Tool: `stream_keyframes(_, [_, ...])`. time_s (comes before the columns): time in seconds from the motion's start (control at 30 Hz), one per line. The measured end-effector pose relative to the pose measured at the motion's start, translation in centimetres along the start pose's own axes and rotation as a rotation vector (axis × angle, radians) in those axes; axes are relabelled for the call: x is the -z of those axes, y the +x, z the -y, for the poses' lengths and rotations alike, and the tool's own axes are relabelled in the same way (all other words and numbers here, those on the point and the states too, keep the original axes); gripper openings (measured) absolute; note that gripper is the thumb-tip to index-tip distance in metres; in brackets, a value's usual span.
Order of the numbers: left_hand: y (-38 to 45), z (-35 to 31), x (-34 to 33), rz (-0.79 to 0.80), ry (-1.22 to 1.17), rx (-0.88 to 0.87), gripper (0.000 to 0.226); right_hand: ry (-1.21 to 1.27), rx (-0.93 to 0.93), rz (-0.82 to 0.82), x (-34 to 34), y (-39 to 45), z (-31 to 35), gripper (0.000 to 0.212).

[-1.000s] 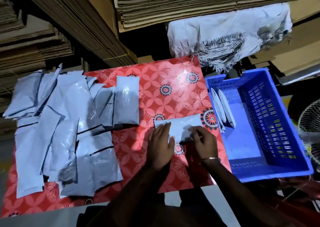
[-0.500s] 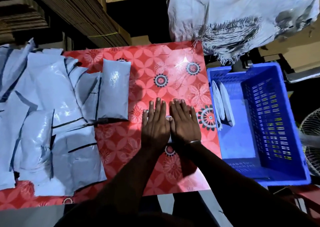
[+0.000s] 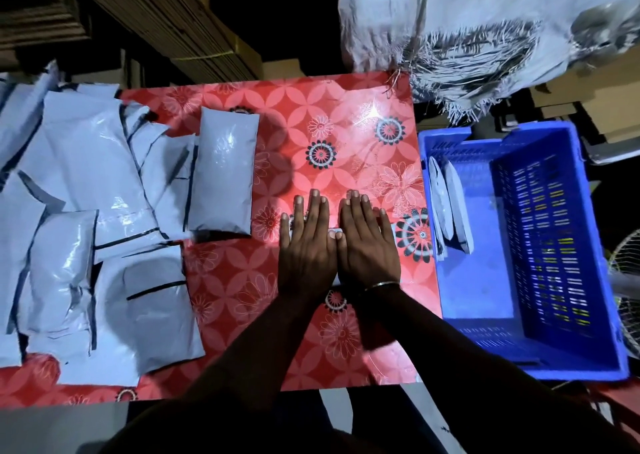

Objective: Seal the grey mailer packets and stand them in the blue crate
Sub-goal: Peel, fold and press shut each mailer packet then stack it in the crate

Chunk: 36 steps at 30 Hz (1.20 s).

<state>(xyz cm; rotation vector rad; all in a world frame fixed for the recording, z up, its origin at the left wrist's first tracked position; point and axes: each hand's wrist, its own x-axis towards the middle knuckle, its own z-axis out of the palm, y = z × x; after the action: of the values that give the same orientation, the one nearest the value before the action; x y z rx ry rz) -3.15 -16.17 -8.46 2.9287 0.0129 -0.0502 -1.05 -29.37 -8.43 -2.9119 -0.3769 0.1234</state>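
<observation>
From the head camera, the left hand (image 3: 306, 245) and right hand (image 3: 367, 245) lie side by side, fingers (image 3: 316, 207) straight and flat, pressing a grey mailer packet (image 3: 335, 231) against the red table (image 3: 346, 114), probably to bed its adhesive flap down; only slivers of it show. Unsealed packets (image 3: 86, 228) lie heaped at the left within reach. The blue crate (image 3: 588, 245) sits just beside the right hand, two sealed packets (image 3: 450, 204) standing against its near wall.
</observation>
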Motion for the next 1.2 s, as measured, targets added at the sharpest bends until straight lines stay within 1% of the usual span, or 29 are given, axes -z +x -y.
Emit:
stream_keyframes(0.17, [-0.2, -0.2, 0.0, -0.024, 0.007, 0.003, 0.057, 0.003, 0.007, -0.016, -0.3, 0.0, -0.2, 0.06])
stream_keyframes(0.33, [-0.1, -0.1, -0.2, 0.012, -0.003, 0.027, 0.06, 0.035, -0.028, 0.021, -0.5, 0.0, -0.6, 0.064])
stream_keyframes(0.47, [-0.3, 0.7, -0.6, 0.015, 0.009, 0.082, 0.062, 0.067, -0.038, 0.044, -0.4, -0.5, -2.5, 0.067])
stream_keyframes(0.53, [-0.4, 1.3, -0.7, 0.015, -0.012, 0.118, 0.061, 0.07, -0.04, 0.046, -0.4, -0.9, -3.6, 0.065])
stream_keyframes(0.63, [-1.1, 2.2, -0.9, -0.013, -0.037, 0.128, 0.058, 0.089, -0.066, 0.045, -0.3, -1.5, -4.5, 0.061])
stream_keyframes(0.73, [-2.4, 3.4, -0.7, -0.048, -0.024, 0.091, 0.054, 0.121, -0.074, 0.047, 0.2, -2.4, -5.4, 0.058])
stream_keyframes(0.8, [-3.0, 4.1, -0.4, -0.036, -0.036, 0.063, 0.053, 0.16, -0.06, 0.054, 0.6, -3.0, -5.9, 0.055])
stream_keyframes(0.9, [-3.4, 4.8, -0.2, -0.005, -0.143, 0.031, 0.053, 0.23, -0.041, 0.066, 1.2, -3.4, -6.6, 0.053])
stream_keyframes(0.97, [-3.8, 5.3, 0.0, -0.025, -0.265, -0.018, 0.05, 0.26, 0.035, 0.043, 1.7, -3.7, -7.2, 0.051])
stream_keyframes(1.0, [-4.0, 5.4, 0.2, -0.037, -0.289, -0.058, 0.046, 0.26, 0.085, 0.02, 2.0, -3.8, -7.6, 0.047])
stream_keyframes(1.07, [-4.0, 5.4, 1.1, -0.057, -0.269, -0.149, 0.036, 0.248, 0.143, 0.017, 2.8, -4.0, -8.0, 0.037])
stream_keyframes(1.1, [-3.9, 5.2, 1.6, -0.068, -0.262, -0.182, 0.035, 0.233, 0.167, 0.027, 3.2, -3.9, -8.1, 0.033])
stream_keyframes(1.2, [-3.1, 4.2, 3.7, -0.114, -0.261, -0.189, 0.038, 0.222, 0.226, 0.018, 5.3, -2.8, -7.8, 0.028])
